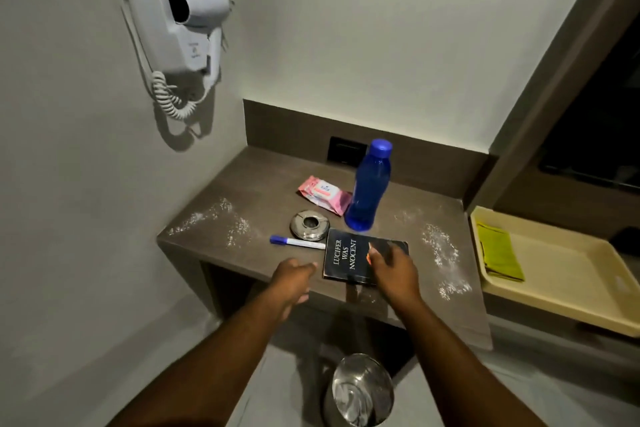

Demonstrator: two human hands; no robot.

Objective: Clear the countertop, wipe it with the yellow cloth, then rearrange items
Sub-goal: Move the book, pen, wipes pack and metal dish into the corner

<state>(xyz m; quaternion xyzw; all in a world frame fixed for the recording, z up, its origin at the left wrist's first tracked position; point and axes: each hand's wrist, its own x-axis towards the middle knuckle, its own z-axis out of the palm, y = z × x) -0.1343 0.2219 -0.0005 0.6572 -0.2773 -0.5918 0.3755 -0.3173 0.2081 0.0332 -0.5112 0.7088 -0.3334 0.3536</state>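
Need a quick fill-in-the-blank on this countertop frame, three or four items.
1. The right hand reaches over the ____.
2. The yellow cloth lies in the cream ____.
3. The pen lies just left of the book and has a ____ cap.
4. The blue bottle stands ____.

Missing: book; tray; blue; upright

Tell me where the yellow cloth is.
In the head view, the folded yellow cloth lies at the left end of the cream plastic tray, right of the brown countertop.
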